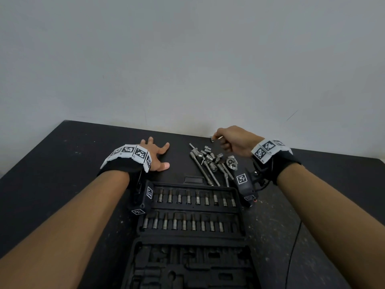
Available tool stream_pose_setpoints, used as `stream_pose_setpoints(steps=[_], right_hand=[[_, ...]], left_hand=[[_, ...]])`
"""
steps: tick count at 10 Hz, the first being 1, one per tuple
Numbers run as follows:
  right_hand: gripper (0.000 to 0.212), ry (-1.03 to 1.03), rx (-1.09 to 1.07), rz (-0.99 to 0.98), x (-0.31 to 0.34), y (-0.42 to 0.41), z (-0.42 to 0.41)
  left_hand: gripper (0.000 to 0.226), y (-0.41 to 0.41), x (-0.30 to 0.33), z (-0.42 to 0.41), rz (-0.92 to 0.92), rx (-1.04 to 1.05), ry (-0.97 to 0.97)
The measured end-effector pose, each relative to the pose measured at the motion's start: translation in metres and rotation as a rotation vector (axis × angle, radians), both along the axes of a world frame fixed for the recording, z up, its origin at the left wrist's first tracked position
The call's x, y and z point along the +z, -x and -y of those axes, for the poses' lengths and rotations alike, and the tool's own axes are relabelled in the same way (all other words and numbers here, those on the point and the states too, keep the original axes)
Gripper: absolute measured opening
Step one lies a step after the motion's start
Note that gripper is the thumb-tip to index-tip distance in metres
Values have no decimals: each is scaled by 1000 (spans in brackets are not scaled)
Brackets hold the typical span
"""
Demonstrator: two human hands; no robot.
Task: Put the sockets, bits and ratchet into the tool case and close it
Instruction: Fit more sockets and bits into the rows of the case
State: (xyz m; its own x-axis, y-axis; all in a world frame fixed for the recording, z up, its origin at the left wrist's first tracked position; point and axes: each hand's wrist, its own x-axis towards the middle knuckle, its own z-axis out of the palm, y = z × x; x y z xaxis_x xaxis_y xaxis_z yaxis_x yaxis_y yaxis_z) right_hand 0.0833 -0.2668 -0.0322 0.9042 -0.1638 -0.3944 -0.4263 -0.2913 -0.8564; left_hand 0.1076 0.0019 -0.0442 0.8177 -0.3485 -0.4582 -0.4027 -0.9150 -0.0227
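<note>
Black tool case [188,236] lay open on the worktop [62,155], two rows of bits seated; left hand [157,157] splayed flat, right hand [231,140] pinched one small socket [212,140] beyond the loose pile [210,161] and ratchet [231,162].

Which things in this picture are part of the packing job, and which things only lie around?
Part of the job:
- tool case, open
- loose sockets and bits
- ratchet
- small piece pinched by the right hand

Only there:
- black table
- cable
- left hand, resting flat
</note>
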Motion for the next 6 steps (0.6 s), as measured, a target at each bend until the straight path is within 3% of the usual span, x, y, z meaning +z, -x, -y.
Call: stream_pose_setpoints(steps=[1,3,5,6], right_hand=[[18,458,203,101,-3,-2,-6],[12,768,302,143,-14,-5,-23],[23,811,326,124,-13,-9,-29],[38,727,265,107,-9,-7,-25]], left_hand=[[75,0,0,0,-5,3,-1],[76,-1,0,0,-15,2,4],[76,-1,0,-1,-13,3,6],[76,-2,0,-1,-15,4,11]])
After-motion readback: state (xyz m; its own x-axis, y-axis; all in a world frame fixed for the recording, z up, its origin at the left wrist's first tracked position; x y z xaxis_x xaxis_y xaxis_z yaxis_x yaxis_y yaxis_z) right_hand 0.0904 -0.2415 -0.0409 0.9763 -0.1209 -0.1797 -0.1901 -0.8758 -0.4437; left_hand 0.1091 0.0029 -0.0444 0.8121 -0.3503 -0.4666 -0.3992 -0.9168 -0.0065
